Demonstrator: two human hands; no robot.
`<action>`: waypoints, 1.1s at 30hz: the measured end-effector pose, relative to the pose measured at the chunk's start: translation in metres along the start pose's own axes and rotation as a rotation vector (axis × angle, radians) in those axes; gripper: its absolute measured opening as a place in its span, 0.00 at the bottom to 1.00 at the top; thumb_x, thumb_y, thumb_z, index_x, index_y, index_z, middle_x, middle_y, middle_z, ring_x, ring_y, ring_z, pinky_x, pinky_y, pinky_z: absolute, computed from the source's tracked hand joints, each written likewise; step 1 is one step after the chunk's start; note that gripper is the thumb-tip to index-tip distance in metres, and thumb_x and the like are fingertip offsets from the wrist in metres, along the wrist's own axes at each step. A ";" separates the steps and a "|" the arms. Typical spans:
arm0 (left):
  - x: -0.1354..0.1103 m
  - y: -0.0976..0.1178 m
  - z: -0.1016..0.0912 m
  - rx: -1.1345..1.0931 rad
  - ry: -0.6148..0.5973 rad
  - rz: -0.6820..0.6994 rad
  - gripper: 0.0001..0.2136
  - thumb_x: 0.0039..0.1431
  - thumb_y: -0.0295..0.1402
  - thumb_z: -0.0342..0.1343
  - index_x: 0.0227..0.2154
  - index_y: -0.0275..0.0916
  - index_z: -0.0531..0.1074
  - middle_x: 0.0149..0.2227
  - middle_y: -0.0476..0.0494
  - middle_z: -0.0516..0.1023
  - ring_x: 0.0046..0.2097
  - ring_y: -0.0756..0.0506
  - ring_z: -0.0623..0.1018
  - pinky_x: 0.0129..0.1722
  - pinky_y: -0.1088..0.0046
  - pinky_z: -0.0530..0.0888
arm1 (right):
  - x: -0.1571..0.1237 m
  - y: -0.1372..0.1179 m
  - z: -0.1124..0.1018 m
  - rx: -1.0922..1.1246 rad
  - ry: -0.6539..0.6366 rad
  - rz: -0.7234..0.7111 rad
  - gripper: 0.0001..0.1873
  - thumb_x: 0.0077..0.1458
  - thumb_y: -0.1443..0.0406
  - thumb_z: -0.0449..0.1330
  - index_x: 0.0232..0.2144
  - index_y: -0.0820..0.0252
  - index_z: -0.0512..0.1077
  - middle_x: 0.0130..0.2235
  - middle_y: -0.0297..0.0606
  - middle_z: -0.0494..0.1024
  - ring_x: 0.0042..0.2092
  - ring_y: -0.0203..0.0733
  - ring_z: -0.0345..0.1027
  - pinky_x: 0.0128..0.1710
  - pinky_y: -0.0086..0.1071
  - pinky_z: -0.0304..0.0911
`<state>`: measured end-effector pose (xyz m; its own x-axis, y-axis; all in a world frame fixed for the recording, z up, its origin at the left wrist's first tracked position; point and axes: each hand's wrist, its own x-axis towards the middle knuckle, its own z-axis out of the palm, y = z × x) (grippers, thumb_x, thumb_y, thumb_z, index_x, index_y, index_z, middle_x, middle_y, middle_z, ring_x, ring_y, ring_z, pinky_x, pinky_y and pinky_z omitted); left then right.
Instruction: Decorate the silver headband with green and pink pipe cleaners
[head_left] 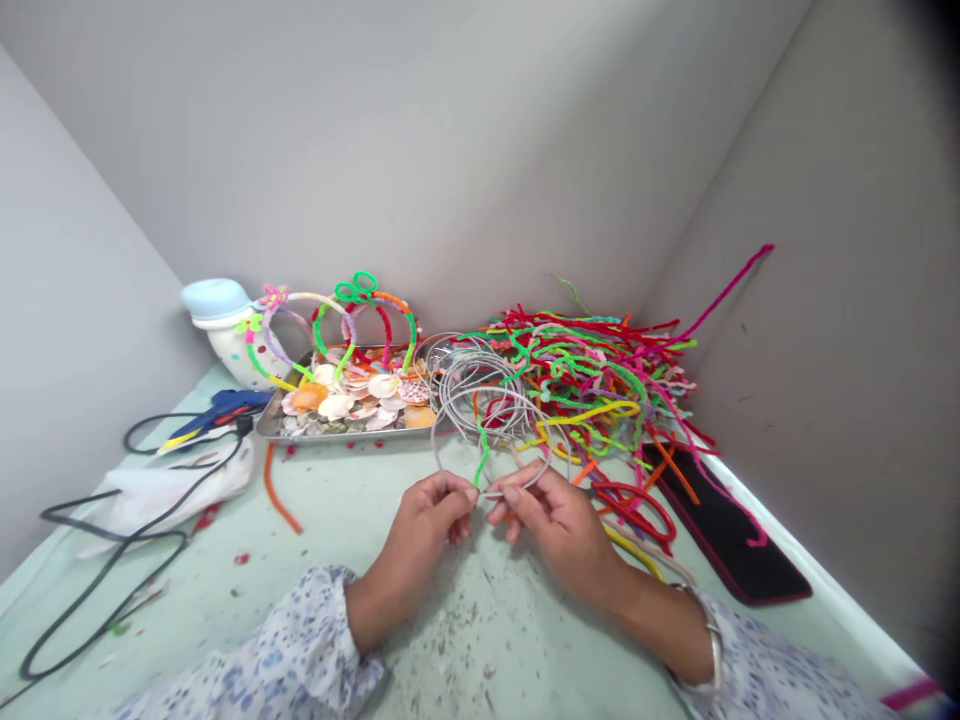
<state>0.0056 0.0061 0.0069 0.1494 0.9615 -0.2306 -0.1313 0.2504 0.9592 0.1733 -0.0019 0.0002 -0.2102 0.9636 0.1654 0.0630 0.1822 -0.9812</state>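
Low over the middle of the table, my left hand (424, 525) is closed in a pinch on one side of a thin grey wire hoop (550, 440). A short green pipe cleaner (482, 455) stands up from the fingertips of that hand, its lower end at the wire. My right hand (566, 525), also closed, grips the other side of the hoop between thumb and fingers. Just behind both hands lies a pile of grey wire rings (480, 385), which the hoop overlaps in view. Exactly how the green pipe cleaner meets the wire is hidden by my fingers.
A metal tray (352, 437) of seashells (336, 405) stands back left, with finished decorated headbands (411, 330) on it. A heap of coloured pipe cleaners (600, 370) fills the back right, beside a dark flat case (739, 545). Left are a white bottle (232, 345) and black cable (82, 520).
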 end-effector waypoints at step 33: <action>-0.001 -0.005 0.000 -0.156 -0.115 -0.047 0.09 0.56 0.35 0.54 0.24 0.37 0.67 0.20 0.53 0.68 0.17 0.56 0.63 0.17 0.81 0.57 | -0.003 0.004 -0.005 0.030 -0.069 -0.095 0.08 0.61 0.61 0.56 0.43 0.55 0.69 0.41 0.37 0.74 0.37 0.37 0.74 0.33 0.29 0.70</action>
<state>0.0063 0.0042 0.0025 0.2690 0.9313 -0.2458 -0.2706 0.3180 0.9087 0.1793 -0.0034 -0.0033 -0.2805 0.9263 0.2518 0.0103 0.2652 -0.9641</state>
